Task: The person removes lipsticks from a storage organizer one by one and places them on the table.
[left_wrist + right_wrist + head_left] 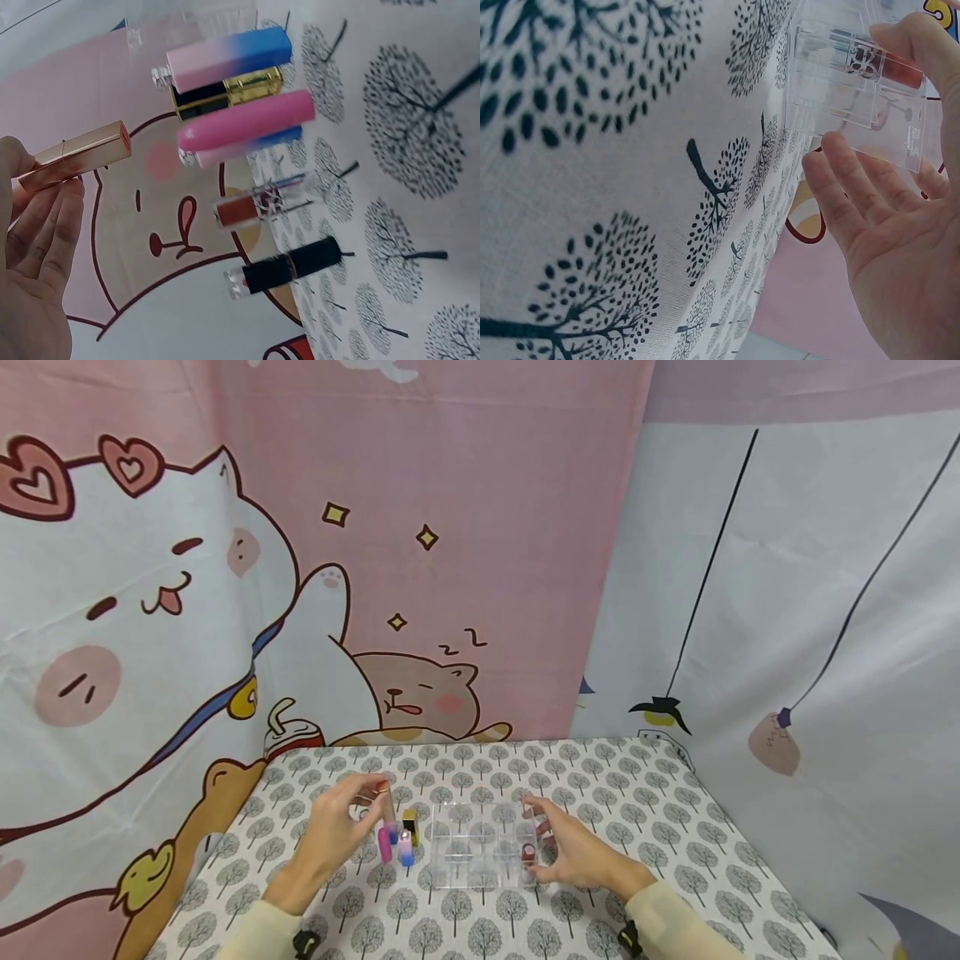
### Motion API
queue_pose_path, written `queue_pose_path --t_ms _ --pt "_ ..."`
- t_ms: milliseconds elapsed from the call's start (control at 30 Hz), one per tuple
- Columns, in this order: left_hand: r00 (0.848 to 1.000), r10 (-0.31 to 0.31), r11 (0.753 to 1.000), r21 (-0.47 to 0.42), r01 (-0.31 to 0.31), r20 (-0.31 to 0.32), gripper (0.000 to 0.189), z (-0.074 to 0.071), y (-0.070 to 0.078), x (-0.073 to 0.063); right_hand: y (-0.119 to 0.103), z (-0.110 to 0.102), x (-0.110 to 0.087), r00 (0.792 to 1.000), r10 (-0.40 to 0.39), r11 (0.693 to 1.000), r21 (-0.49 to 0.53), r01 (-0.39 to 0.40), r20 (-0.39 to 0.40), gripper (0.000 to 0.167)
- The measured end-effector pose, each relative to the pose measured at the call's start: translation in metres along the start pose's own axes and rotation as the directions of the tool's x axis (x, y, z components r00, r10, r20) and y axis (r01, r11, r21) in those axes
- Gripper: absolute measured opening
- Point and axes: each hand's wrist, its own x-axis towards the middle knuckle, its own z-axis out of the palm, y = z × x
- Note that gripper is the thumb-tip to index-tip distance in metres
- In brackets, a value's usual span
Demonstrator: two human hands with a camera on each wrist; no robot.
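My left hand (341, 827) holds a rose-gold lipstick tube (79, 156) upright between thumb and fingers, above a small group of lip products. In that group are a pink tube (247, 120), a pink-to-blue tube (229, 58) and a black-and-gold lipstick (229, 91). A clear compartmented organizer (465, 887) lies right of them. Across its right end, my right hand (581, 852) grips it, thumb at the near side and fingers at the far side. A red-brown lip gloss (901, 71) stands in a right-hand compartment.
The left wrist view also shows a red lip gloss (238, 212) and a black tube with a clear end (292, 266) on the tree-print tablecloth (495, 935). Cartoon-print cloth (510, 568) hangs behind the table and along its sides.
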Motion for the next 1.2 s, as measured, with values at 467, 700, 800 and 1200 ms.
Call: queue_pose_path --t_ms 467,700,800,1200 --pt "0.998 -0.066 0.997 0.037 0.065 0.022 0.035 -0.011 -0.02 -0.014 0.0 -0.001 0.001 1.0 0.004 1.0 -0.003 -0.004 0.002 0.123" --pt "0.998 -0.049 0.998 0.031 0.048 0.045 0.034 -0.021 -0.03 -0.023 0.0 0.0 0.001 1.0 0.007 1.0 0.009 -0.007 0.007 0.122" --pt "0.997 -0.048 0.999 0.023 0.046 0.062 0.035 -0.024 -0.034 -0.027 0.0 0.0 0.001 1.0 0.01 1.0 0.02 -0.01 0.013 0.122" --pt "0.969 -0.147 0.989 0.049 0.14 0.201 0.028 -0.026 -0.044 -0.043 -0.001 -0.001 0.001 1.0 0.012 1.0 0.028 -0.013 0.02 0.121"
